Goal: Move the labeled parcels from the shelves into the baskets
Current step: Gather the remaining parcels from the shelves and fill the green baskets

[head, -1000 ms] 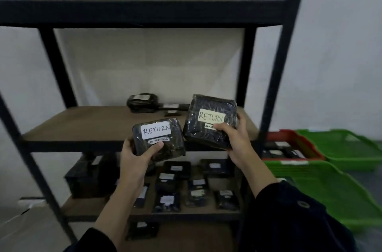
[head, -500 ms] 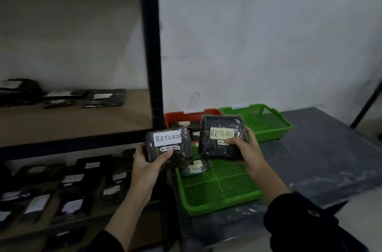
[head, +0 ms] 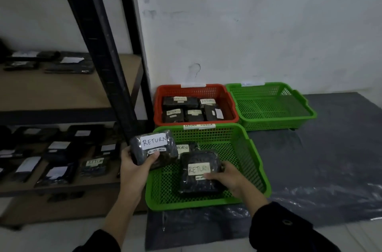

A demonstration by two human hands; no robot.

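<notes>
Left hand (head: 134,167) tight around white-label parcel (head: 154,149), right hand (head: 229,177) around cream-label parcel (head: 198,173) in near green basket (head: 256,169)

The left parcel (head: 154,148) and right parcel (head: 199,173) read RETURN; green basket tag (head: 199,126), RETURN OVERDUE.

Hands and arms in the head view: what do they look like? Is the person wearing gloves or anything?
Two bare hands, no gloves, rings or watch visible. The left hand and right hand come out of dark long sleeves, left sleeve and right sleeve, that leave the forearms uncovered. The right sleeve bears a small round eyelet.
</notes>
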